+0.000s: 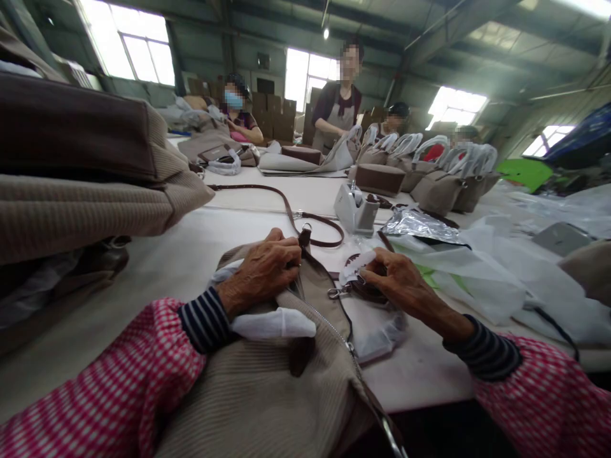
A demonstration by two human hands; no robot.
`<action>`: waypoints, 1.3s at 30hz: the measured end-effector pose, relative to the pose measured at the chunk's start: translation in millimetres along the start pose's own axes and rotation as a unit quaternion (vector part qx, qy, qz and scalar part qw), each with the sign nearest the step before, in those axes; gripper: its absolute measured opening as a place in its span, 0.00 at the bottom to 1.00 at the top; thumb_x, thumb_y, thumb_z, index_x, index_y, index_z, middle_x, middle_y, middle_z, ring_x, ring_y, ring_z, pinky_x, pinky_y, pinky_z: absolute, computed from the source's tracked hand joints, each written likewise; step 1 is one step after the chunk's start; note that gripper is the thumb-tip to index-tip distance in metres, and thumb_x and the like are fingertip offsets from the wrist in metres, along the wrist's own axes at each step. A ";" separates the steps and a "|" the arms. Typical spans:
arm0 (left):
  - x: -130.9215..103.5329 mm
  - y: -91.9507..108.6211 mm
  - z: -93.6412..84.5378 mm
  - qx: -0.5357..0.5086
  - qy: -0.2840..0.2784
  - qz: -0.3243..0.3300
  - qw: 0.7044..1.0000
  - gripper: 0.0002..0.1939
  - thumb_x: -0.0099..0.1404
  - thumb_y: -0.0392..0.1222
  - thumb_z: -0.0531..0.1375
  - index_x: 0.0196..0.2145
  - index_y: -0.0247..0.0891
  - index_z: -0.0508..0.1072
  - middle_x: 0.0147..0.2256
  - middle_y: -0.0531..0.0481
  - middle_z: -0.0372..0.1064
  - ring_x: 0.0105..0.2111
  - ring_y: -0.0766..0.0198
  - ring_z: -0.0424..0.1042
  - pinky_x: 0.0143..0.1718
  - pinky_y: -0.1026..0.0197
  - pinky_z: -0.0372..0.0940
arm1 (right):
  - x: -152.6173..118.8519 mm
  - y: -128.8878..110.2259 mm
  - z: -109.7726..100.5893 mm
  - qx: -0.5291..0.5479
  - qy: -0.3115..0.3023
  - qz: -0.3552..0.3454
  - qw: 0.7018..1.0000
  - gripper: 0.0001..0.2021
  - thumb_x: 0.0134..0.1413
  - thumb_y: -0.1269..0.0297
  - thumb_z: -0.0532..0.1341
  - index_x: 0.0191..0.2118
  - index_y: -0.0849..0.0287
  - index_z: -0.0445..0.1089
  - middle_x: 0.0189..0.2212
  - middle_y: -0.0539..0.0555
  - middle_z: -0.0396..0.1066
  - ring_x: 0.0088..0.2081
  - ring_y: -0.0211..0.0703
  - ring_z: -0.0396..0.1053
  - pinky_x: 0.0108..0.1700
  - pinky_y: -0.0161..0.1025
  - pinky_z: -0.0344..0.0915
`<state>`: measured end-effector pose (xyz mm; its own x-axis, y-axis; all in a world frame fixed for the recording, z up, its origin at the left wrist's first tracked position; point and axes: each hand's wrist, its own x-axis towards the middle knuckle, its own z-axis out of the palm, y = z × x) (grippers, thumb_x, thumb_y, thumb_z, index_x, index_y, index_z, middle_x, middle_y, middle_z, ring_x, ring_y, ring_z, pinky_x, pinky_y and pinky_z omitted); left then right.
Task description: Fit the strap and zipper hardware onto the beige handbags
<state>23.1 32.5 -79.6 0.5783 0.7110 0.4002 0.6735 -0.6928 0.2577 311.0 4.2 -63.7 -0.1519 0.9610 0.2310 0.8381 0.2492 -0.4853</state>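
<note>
A taupe ribbed handbag (272, 375) lies in front of me, its top zipper (334, 331) open. My left hand (267, 270) is closed on the bag's upper edge, beside a dark brown tab with a metal ring (305, 235). A white-wrapped handle (274, 323) crosses the bag below my left wrist. To the right, my right hand (398, 280) pinches a coiled brown strap (367, 289) partly wrapped in white material. A metal clasp (338, 292) hangs at the coil's left side. Under the coil lies a clear plastic bag (382, 337).
Stacked taupe bags with a brown base (76, 127) rise at the left. A long brown strap (281, 191) curves across the white table (191, 245) near a grey tape dispenser (356, 207). Plastic sheets (491, 273) spread rightward. Several handbags (436, 184) and co-workers (338, 105) are beyond.
</note>
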 end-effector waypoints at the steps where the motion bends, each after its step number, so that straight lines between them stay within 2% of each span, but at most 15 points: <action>1: -0.1 0.1 -0.1 0.002 0.001 0.001 1.000 0.07 0.64 0.31 0.58 0.29 0.39 0.68 0.36 0.49 0.70 0.43 0.55 0.63 0.41 0.54 0.59 | -1.1 1.8 -4.0 -0.010 -0.012 -0.005 1.000 0.08 0.55 0.63 0.62 0.28 0.58 0.67 0.28 0.51 0.72 0.30 0.42 0.67 0.34 0.39 0.59; 3: -0.3 0.2 0.0 0.005 0.003 0.003 1.000 0.07 0.64 0.31 0.58 0.28 0.39 0.69 0.36 0.49 0.71 0.42 0.54 0.63 0.41 0.54 0.60 | -4.2 3.4 -13.4 -0.019 -0.030 -0.011 0.999 0.10 0.57 0.61 0.62 0.27 0.58 0.69 0.27 0.51 0.72 0.31 0.42 0.67 0.35 0.39 0.60; 7: -0.6 0.2 0.4 0.004 0.008 0.008 1.000 0.07 0.64 0.32 0.58 0.28 0.39 0.69 0.35 0.49 0.71 0.42 0.54 0.63 0.42 0.54 0.61 | -17.7 1.1 -37.5 -0.020 0.005 -0.014 1.000 0.12 0.60 0.57 0.63 0.29 0.58 0.71 0.27 0.51 0.73 0.31 0.42 0.67 0.34 0.38 0.59; 9: -0.9 0.5 0.3 0.001 0.010 0.009 1.000 0.07 0.64 0.32 0.58 0.29 0.39 0.70 0.36 0.48 0.71 0.43 0.54 0.64 0.42 0.54 0.61 | -29.7 -4.2 -48.0 -0.010 -0.037 -0.016 0.999 0.13 0.62 0.55 0.62 0.30 0.57 0.71 0.26 0.49 0.72 0.29 0.40 0.66 0.32 0.38 0.58; 12: -1.2 1.4 0.0 -0.005 0.012 0.004 1.000 0.06 0.63 0.31 0.58 0.29 0.39 0.71 0.36 0.48 0.72 0.43 0.54 0.64 0.42 0.55 0.61 | -48.0 -19.1 -54.2 -0.020 -0.143 -0.028 0.989 0.13 0.64 0.57 0.61 0.29 0.57 0.69 0.24 0.47 0.69 0.27 0.39 0.64 0.30 0.37 0.55; 15: -1.4 2.4 -0.6 -0.008 0.012 0.004 1.000 0.06 0.63 0.31 0.58 0.29 0.39 0.71 0.36 0.48 0.72 0.43 0.54 0.64 0.43 0.55 0.61 | -53.3 -38.2 -48.1 -0.040 -0.188 -0.035 0.981 0.14 0.62 0.61 0.61 0.25 0.57 0.65 0.21 0.46 0.66 0.25 0.37 0.62 0.29 0.37 0.53; 20: -2.2 2.6 -1.5 -0.009 0.016 0.003 1.000 0.06 0.63 0.32 0.58 0.29 0.39 0.71 0.35 0.48 0.72 0.43 0.54 0.64 0.42 0.55 0.61 | -32.5 -58.4 -28.8 -0.044 -0.215 -0.016 0.975 0.13 0.55 0.67 0.61 0.21 0.58 0.63 0.18 0.46 0.64 0.23 0.36 0.60 0.27 0.36 0.50; 26: -1.9 -1.3 1.5 -0.006 0.017 0.017 1.000 0.06 0.63 0.32 0.58 0.29 0.39 0.71 0.36 0.48 0.71 0.43 0.54 0.64 0.43 0.54 0.61 | -26.5 -56.7 -21.4 -0.031 -0.219 -0.011 0.975 0.11 0.51 0.68 0.60 0.20 0.58 0.63 0.17 0.47 0.64 0.22 0.36 0.59 0.26 0.36 0.49; 33: -1.3 -0.2 1.1 0.005 0.017 0.011 1.000 0.06 0.63 0.32 0.58 0.29 0.39 0.69 0.36 0.47 0.71 0.43 0.53 0.63 0.41 0.54 0.61 | -28.5 -47.9 -12.5 -0.026 -0.181 0.012 0.983 0.14 0.53 0.66 0.60 0.20 0.57 0.58 0.17 0.47 0.63 0.22 0.37 0.60 0.26 0.37 0.50; 36: -1.6 0.6 0.5 0.002 0.017 0.012 1.000 0.06 0.63 0.32 0.58 0.29 0.39 0.70 0.36 0.47 0.71 0.42 0.53 0.63 0.41 0.54 0.61 | -26.6 -48.3 -6.9 -0.087 -0.162 0.003 0.983 0.12 0.57 0.66 0.60 0.23 0.58 0.63 0.20 0.48 0.67 0.25 0.38 0.63 0.29 0.36 0.51; 39: -2.0 1.3 -0.1 0.000 0.015 0.013 1.000 0.06 0.64 0.32 0.58 0.30 0.39 0.71 0.36 0.47 0.72 0.42 0.53 0.64 0.41 0.54 0.61 | -27.8 -47.2 -2.0 -0.199 -0.122 -0.057 0.971 0.05 0.63 0.65 0.60 0.37 0.58 0.73 0.27 0.51 0.73 0.30 0.42 0.68 0.32 0.37 0.51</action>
<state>22.8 30.2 -80.0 0.5821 0.6883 0.4330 0.6583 -0.7114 0.2459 276.7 -34.5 -45.6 -0.3341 0.9419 0.0330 0.9373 0.3358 -0.0934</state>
